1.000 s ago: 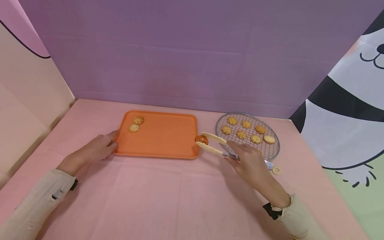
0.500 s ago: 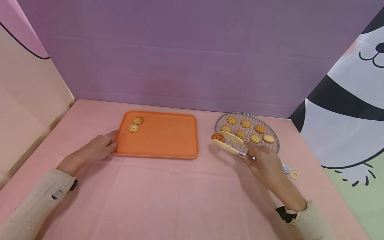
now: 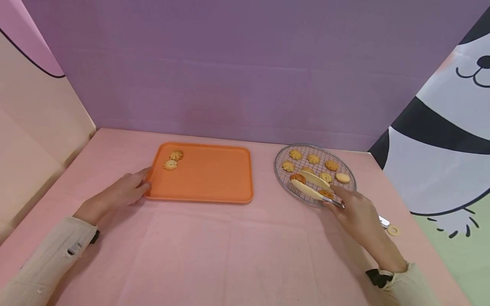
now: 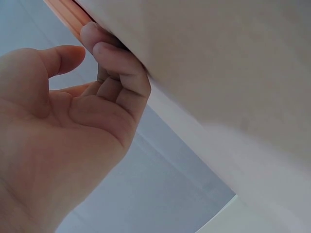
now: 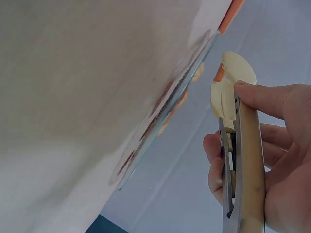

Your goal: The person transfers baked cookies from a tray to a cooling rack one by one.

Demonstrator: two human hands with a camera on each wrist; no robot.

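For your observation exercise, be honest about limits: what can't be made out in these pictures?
- Head view: whether the tongs grip a cookie or touch the wire rack; too small.
- Right wrist view: the right hand covers the tongs' handles.
- Left wrist view: the orange tray is cut off by the edge; the left hand fills the view.

On the pink tablecloth (image 3: 229,255), the left hand (image 3: 122,191) rests against the near left corner of an orange tray (image 3: 206,178) bearing two cookies (image 3: 173,159). The right hand (image 3: 354,208) grips cream tongs (image 3: 311,187), which pinch a dark jam cookie (image 3: 297,178) over a round wire rack (image 3: 346,191) of cookies.
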